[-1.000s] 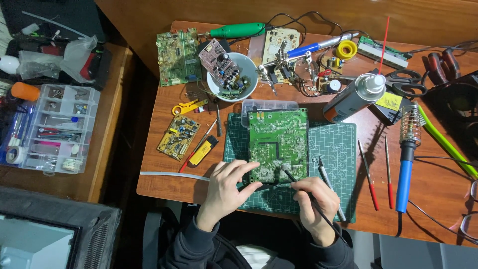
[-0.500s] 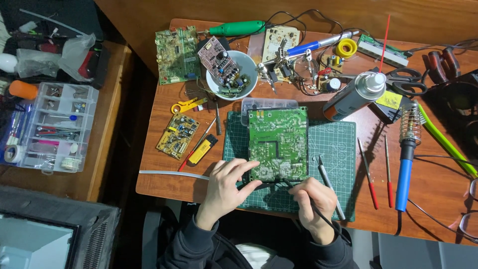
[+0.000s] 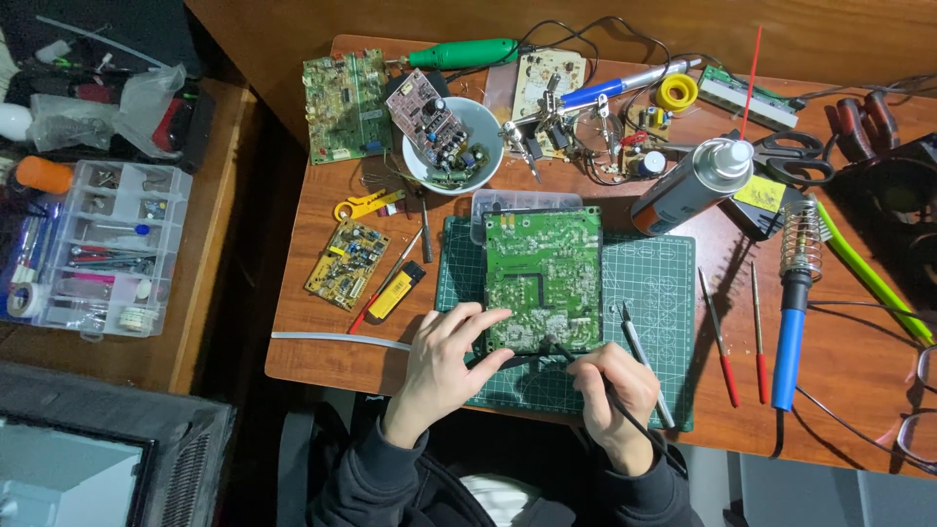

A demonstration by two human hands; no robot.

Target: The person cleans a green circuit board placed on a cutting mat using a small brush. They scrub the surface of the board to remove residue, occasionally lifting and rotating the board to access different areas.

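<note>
A green circuit board [image 3: 543, 275] lies solder side up on a green cutting mat [image 3: 654, 293]. My left hand [image 3: 444, 366] rests on the mat, its fingers touching the board's near left corner. My right hand [image 3: 613, 390] grips a thin black tool [image 3: 576, 363] like a pen, and its tip meets the board's near edge. A grey pen-like tool [image 3: 642, 361] lies on the mat just right of my right hand.
A spray can [image 3: 693, 185], a blue-handled soldering iron [image 3: 789, 332] and red-handled probes [image 3: 720, 342] lie to the right. A white bowl [image 3: 451, 146] with a board, more circuit boards [image 3: 342, 93], a yellow board [image 3: 346, 263] and a parts organiser [image 3: 98, 249] sit left.
My hands stay nearly in place at the board's near edge; the left fingers shift slightly on the corner.
</note>
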